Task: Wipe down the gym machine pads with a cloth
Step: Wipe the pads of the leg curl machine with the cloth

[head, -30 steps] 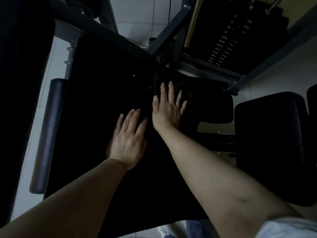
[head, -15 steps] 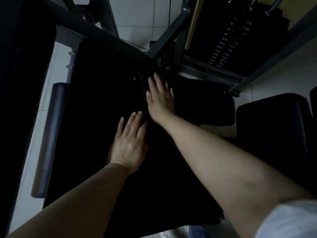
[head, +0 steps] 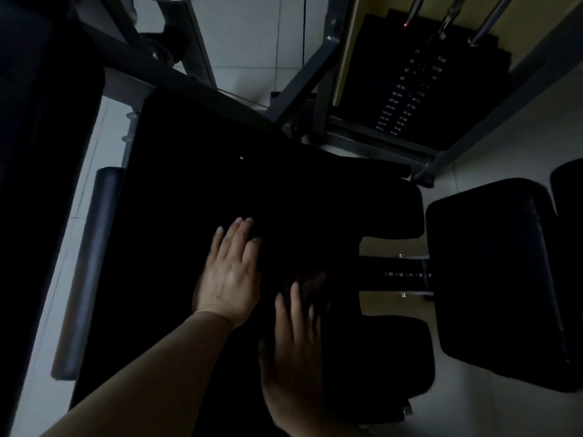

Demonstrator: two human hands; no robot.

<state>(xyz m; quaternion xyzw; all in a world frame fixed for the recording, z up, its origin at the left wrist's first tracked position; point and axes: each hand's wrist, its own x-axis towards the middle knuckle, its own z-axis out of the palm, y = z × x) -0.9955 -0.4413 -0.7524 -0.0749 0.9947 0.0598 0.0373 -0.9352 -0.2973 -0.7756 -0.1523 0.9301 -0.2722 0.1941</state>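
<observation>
The pad [head: 195, 197] lies under both hands, its long axis running away from the person. The left hand [head: 230, 279] rests flat on it, fingers straight, grasping nothing. The right hand [head: 296, 351], nearer the person and blurred, lies flat with fingers extended over a dark cloth [head: 310, 287], apparently pressing it to the pad; unwiped pad stretches ahead.

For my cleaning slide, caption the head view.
Left hand flat on the black seat pad; blurred right hand presses a dark cloth beside it.
</observation>
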